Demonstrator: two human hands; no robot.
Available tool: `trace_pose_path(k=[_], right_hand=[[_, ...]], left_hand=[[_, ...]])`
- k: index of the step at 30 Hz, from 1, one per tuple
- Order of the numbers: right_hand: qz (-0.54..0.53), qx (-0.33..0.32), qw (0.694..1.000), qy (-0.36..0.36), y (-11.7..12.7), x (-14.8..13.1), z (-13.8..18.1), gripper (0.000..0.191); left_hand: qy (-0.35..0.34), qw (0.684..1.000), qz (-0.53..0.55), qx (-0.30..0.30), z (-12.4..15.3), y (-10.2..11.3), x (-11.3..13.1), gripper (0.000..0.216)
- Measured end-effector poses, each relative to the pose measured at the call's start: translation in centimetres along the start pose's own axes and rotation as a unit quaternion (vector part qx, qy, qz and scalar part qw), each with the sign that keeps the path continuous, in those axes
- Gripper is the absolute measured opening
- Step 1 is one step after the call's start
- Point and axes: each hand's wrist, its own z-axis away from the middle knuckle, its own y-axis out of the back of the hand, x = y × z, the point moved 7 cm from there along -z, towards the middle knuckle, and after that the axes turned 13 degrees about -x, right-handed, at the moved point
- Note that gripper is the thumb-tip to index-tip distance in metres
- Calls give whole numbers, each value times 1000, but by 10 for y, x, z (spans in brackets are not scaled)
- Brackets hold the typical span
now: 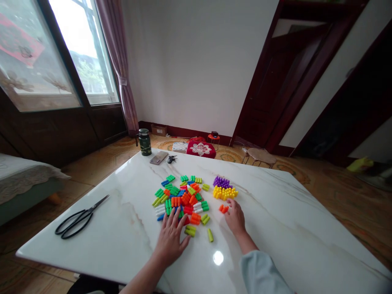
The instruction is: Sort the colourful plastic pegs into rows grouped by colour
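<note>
At centre frame, on the glossy marble table [275, 228], the left hand [170, 241] lies open and flat on a heap of small rounded plastic blocks [180, 198]; the right hand [235, 219], fingers curled, touches an orange block [223, 208], perhaps pinching it.

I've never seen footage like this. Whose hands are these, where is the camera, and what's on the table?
No machine: these are a person's two bare hands, filmed by one camera worn on their head, looking forward and down. On the white marble table lies a pile of small coloured plastic pieces, with a purple cluster and a yellow cluster beside it. The left hand rests flat, fingers spread, on the pile's near edge. The right hand has its fingertips at an orange piece; neither hand lifts anything. Also there: black scissors, a phone, keys, a green bottle.
</note>
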Motion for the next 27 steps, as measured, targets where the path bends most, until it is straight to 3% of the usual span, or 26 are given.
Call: trace_pose_path(k=[4,7,15,20,27], right_hand=[[-44,63,993,-89,-13,11,13,37],[-63,78,989,-107,-22,11,12,31],[-112,106,985,-81,-34,-4,-17,25],[-154,159,973,-67,-31,-9,-7,28],[-92,87,992,5,-35,-26,2,30]], left_hand=[[-1,1000,-9,-3,0,-2,-1,68],[-2,1000,-12,-2,0,-2,-1,66],[-1,1000,-10,7,0,-3,-2,66],[1,1000,-22,1,0,-6,-2,67],[2,1000,-27,12,0,-4,-2,67]])
